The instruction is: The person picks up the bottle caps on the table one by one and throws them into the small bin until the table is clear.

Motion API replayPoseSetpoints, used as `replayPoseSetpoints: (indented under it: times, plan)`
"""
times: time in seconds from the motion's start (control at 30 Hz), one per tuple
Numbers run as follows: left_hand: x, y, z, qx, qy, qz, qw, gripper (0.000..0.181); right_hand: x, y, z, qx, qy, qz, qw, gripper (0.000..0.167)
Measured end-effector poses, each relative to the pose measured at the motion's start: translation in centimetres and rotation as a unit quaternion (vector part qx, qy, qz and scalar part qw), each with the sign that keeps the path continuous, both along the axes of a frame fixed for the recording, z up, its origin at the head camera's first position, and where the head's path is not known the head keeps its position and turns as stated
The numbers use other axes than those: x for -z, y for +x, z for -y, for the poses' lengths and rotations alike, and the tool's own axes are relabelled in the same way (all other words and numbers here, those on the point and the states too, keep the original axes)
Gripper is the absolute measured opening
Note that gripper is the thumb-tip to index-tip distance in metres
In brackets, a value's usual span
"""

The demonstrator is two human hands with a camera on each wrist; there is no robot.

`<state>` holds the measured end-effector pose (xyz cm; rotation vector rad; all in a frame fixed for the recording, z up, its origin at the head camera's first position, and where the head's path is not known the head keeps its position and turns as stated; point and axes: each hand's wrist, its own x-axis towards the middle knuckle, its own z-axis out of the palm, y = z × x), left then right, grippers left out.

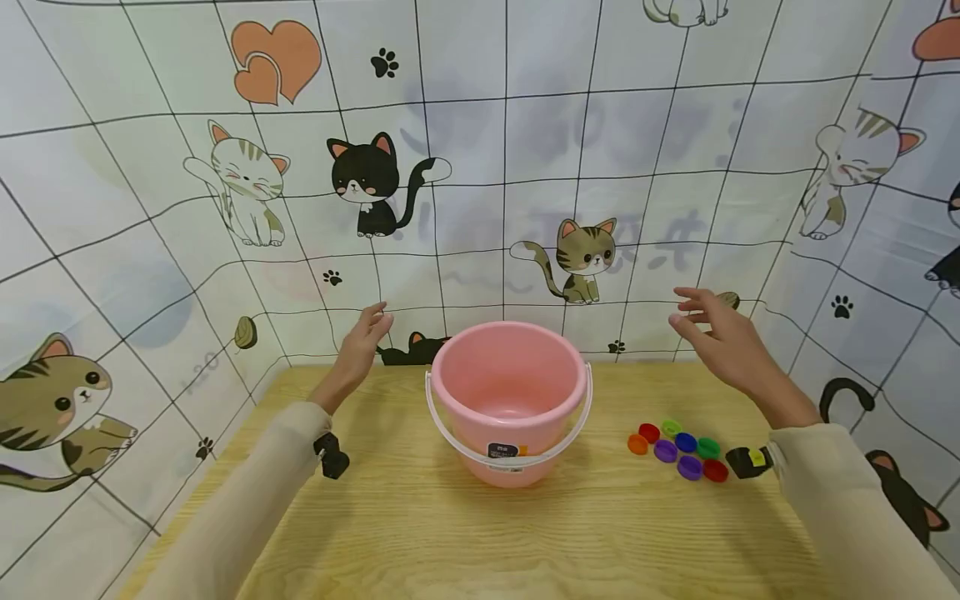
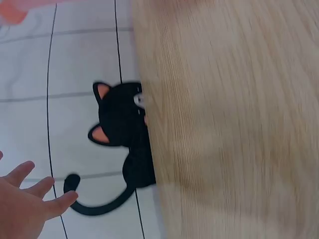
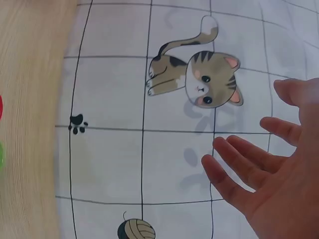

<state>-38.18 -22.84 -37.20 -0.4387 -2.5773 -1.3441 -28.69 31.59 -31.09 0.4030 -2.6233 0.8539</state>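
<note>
The pink bucket (image 1: 510, 430) stands upright on the table (image 1: 375, 533); the coloured caps (image 1: 686, 442) lie loose at its right, none seen inside; so the work looks not begun, all remaining; left hand (image 1: 362, 343) and right hand (image 1: 722, 340) are raised, fingers relaxed, grasping nothing.

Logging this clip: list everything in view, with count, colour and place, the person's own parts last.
Bucket: 1, pink, upright mid-table
Handle: 1, white, lowered across the bucket's front
Label: 1, mostly dark, on the bucket's front
Round caps: 8 (2 red, 2 purple, 1 orange, 1 blue, 2 green shades), right of the bucket
Table: 1, light wood, below
Backdrop: white, black grid, printed cats, behind and beside the table
Wrist devices: 2, black, one per wrist
Sleeves: 2, cream, on both arms
Left hand: 1, raised left of the bucket, empty
Right hand: 1, raised right of it, empty
</note>
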Motion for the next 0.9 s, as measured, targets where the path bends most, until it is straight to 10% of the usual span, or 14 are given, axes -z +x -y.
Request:
replayPoseSetpoints:
  times: [0.27,0.9]
  plan:
    - [0.5,1.7,-3.8,0.102,0.131,0.075,0.9834,0.065,1.1,1.7,1.2,-0.008,-0.023,-0.002,0.9997,0.061]
    - [1.0,2.5,-8.5,0.231,0.186,0.104,0.9495,0.062,5.4,3.3,0.5,-0.013,-0.073,0.022,0.997,0.058]
